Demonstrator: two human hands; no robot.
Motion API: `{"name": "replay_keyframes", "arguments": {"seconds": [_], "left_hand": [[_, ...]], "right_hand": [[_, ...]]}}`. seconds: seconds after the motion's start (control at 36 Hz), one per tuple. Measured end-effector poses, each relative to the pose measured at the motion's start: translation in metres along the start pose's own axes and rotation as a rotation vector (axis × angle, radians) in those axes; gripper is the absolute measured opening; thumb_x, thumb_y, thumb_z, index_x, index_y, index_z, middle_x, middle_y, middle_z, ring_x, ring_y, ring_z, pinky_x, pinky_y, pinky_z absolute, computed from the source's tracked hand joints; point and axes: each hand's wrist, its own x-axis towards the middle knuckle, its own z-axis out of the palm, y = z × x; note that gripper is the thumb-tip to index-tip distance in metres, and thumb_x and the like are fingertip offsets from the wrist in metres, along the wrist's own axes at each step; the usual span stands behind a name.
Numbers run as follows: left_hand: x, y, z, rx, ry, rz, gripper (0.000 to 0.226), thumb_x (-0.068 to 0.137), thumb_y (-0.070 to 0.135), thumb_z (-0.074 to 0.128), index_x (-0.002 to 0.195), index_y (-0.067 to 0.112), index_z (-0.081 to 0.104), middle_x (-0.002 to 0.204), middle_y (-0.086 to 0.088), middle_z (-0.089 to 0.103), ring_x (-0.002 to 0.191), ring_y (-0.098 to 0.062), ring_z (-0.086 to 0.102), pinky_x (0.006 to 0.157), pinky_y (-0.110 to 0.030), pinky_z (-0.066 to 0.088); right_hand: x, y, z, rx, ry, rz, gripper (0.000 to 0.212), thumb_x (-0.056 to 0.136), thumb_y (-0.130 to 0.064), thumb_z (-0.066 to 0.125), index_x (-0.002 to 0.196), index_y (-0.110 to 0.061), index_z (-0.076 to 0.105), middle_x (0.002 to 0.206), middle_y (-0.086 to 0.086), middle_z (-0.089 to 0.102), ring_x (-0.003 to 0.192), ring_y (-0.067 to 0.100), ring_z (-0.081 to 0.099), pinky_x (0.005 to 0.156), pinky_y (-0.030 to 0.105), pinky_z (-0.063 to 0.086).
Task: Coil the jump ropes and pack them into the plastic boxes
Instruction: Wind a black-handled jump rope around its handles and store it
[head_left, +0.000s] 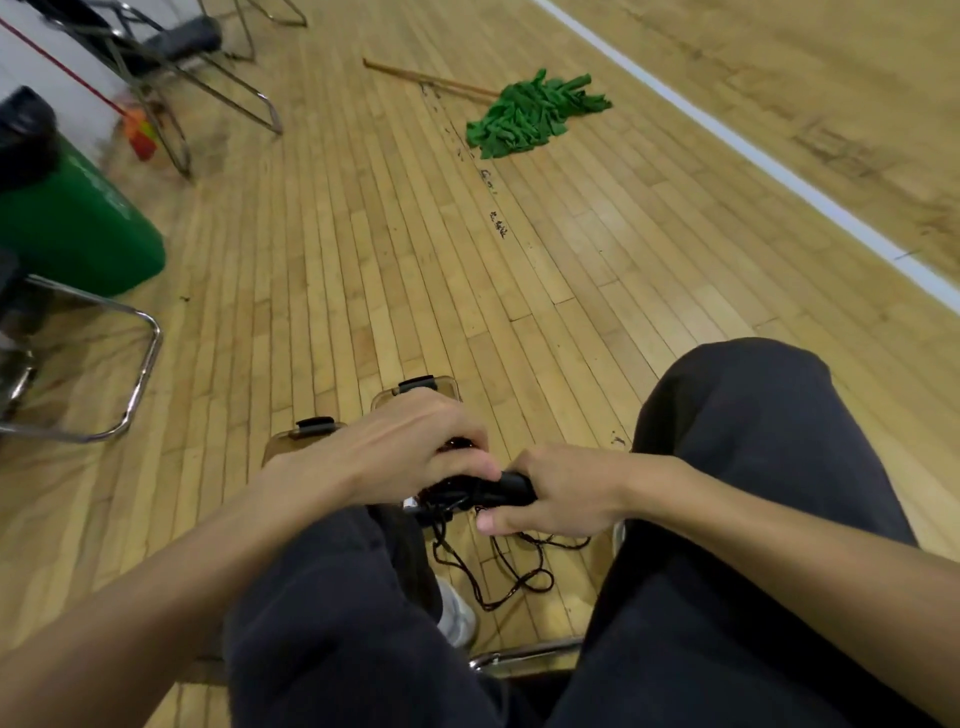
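Both hands work between the knees, above the floor (467, 270). Left hand (415, 457) has its fingers curled over a dark bundle of rope (457, 491) and grips it from above. Right hand (561, 493) is closed round a black handle (511, 484), thumb underneath. The two hands almost touch at the bundle.

Position of the rope:
- The wound part sits under the left hand.
- The handle's long axis runs from one hand to the other, roughly level.
- A loose tail (514, 577) drops from the bundle and lies in slack loops on the floor below the hands, beside a pale shoe (457, 613).

Coiling is judged incomplete, since that tail is not yet wound in.

Position of the boxes: two clear ones with black latches stand on the floor just beyond the left hand, away from the body. The left box (311, 428) shows past the left wrist; the right box (415, 387) shows past the knuckles. Both are largely hidden, so whether their lids stand open cannot be told.

Governing relation: the boxes lie forward of the bundle and on the left hand's side, so the left hand is the nearer one for packing. The right hand would have to release the handle or follow it across.

Farther off on the floor lie a green mop (530, 117) and a green bin (78, 234).
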Motion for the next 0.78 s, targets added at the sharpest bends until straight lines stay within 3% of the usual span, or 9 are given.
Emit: {"name": "replay_keyframes", "arguments": {"seconds": [0.06,0.17,0.31,0.39,0.47,0.61,0.69,0.78], "left_hand": [[0.005,0.002,-0.002,-0.032,-0.007,0.003,0.042,0.089,0.063,0.047,0.089,0.029,0.071,0.078,0.012,0.063,0.075,-0.004,0.056,0.066,-0.018,0.040],[0.011,0.005,-0.001,-0.190,-0.030,-0.035,0.038,0.088,0.057,0.059,0.091,0.024,0.077,0.078,0.003,0.070,0.073,-0.014,0.062,0.068,-0.031,0.048],[0.017,0.001,-0.004,-0.417,0.007,-0.062,0.026,0.089,0.041,0.068,0.087,0.018,0.080,0.077,-0.002,0.073,0.071,-0.019,0.066,0.070,-0.034,0.053],[0.021,-0.003,-0.006,-0.572,0.016,-0.085,0.028,0.085,0.043,0.069,0.082,0.017,0.080,0.068,-0.009,0.069,0.059,-0.028,0.056,0.057,-0.034,0.043],[0.025,-0.009,-0.006,-0.701,0.070,-0.111,0.028,0.080,0.046,0.069,0.071,0.021,0.077,0.059,-0.002,0.058,0.055,-0.014,0.045,0.054,-0.028,0.036],[0.037,-0.014,0.001,-1.026,0.143,-0.157,0.036,0.089,0.043,0.058,0.059,0.025,0.068,0.059,0.001,0.057,0.052,-0.014,0.052,0.052,-0.022,0.040],[0.043,-0.015,0.015,-1.156,0.148,-0.191,0.034,0.096,0.029,0.062,0.062,0.030,0.065,0.058,0.002,0.042,0.050,-0.013,0.031,0.050,-0.027,0.020],[0.048,-0.018,0.029,-1.232,0.179,-0.293,0.032,0.095,0.044,0.053,0.080,0.016,0.055,0.064,-0.001,0.025,0.056,-0.020,0.013,0.051,-0.032,0.014]], "right_hand": [[-0.002,0.000,0.001,0.027,-0.001,-0.014,0.038,0.096,-0.058,0.054,0.074,-0.028,0.049,0.065,-0.008,0.051,0.054,0.004,0.048,0.059,0.020,0.040],[-0.009,-0.003,-0.003,0.066,0.020,-0.025,0.039,0.099,-0.056,0.048,0.069,-0.033,0.043,0.061,-0.014,0.044,0.045,-0.008,0.049,0.053,0.009,0.036],[-0.009,0.000,-0.006,0.130,0.012,0.009,0.061,0.094,-0.069,0.041,0.077,-0.013,0.055,0.063,0.000,0.048,0.049,0.007,0.043,0.058,0.022,0.039],[-0.011,0.000,-0.012,0.213,0.000,-0.006,0.059,0.095,-0.069,0.043,0.081,-0.013,0.057,0.062,0.000,0.047,0.051,0.011,0.041,0.058,0.025,0.037],[-0.012,-0.001,-0.020,0.295,-0.019,-0.038,0.059,0.091,-0.071,0.045,0.079,-0.014,0.056,0.061,0.000,0.047,0.055,0.017,0.041,0.058,0.030,0.036],[-0.014,0.002,-0.036,0.462,0.025,-0.058,0.056,0.091,-0.067,0.044,0.080,-0.013,0.057,0.064,0.002,0.049,0.052,0.015,0.042,0.050,0.024,0.036],[-0.016,0.006,-0.045,0.550,0.112,-0.067,0.055,0.092,-0.065,0.042,0.082,-0.013,0.057,0.067,0.005,0.049,0.055,0.016,0.043,0.051,0.024,0.037],[-0.012,0.013,-0.049,0.575,0.211,-0.020,0.058,0.094,-0.066,0.042,0.085,-0.011,0.058,0.070,0.010,0.047,0.057,0.020,0.042,0.052,0.027,0.036]]}}
